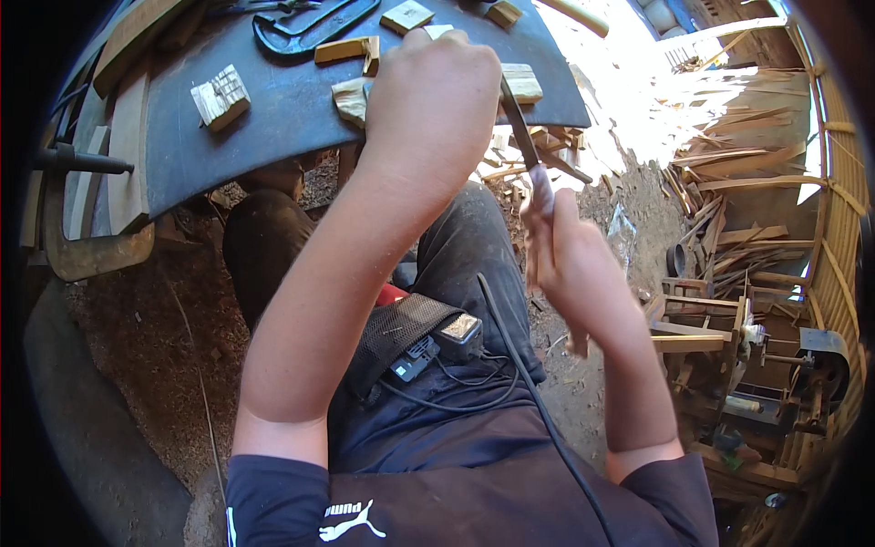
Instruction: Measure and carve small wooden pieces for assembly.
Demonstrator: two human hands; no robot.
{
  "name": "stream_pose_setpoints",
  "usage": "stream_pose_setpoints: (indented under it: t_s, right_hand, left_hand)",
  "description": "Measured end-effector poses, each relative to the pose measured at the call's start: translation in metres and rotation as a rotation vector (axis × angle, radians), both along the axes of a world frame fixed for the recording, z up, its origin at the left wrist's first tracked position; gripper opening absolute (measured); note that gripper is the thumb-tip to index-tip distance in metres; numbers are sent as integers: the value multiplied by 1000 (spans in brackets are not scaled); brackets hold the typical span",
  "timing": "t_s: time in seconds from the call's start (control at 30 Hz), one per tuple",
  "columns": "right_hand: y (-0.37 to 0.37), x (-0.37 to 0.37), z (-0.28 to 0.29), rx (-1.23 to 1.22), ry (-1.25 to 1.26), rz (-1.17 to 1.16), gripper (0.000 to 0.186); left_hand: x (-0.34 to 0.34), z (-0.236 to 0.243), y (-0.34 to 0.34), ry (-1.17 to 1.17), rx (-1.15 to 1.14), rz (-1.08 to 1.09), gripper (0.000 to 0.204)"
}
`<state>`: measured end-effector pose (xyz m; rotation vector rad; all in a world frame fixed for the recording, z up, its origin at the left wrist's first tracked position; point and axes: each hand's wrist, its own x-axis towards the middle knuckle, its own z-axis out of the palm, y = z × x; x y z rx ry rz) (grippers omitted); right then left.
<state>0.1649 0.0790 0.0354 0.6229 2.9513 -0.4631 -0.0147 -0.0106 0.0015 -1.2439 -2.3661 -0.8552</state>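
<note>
My left hand [435, 100] is closed, knuckles up, over a pale wooden block [521, 83] near the bench's front edge. Its fingertips are hidden behind the hand, and wood shows on both sides of it. In my right hand [579, 264], off the bench to the right, the fingers wrap round the pale, wrapped-looking handle of a narrow dark blade [519, 123]. The blade slants up and left so that its far end meets the block beside my left hand. Whether it is a file or a saw blade cannot be made out.
On the dark bench top [283, 118] lie a grooved wood block [221, 96], an L-shaped wood piece [348, 52], another small block [406, 15] and a blue C-clamp [301, 36]. A second clamp [100, 255] grips the left edge. Wood scraps [729, 237] and a wheeled machine [802, 374] stand right.
</note>
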Motion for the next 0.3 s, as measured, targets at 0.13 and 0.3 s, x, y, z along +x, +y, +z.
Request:
stream_pose_setpoints:
  t_s: [0.13, 0.3]
  right_hand:
    - [14, -60, -1, 49, 41, 25, 62]
    - [-3, -25, -8, 29, -12, 18, 64]
  left_hand:
    - [-8, -7, -1, -47, 13, -5, 16]
    - [-3, -6, -6, -16, -35, 20, 16]
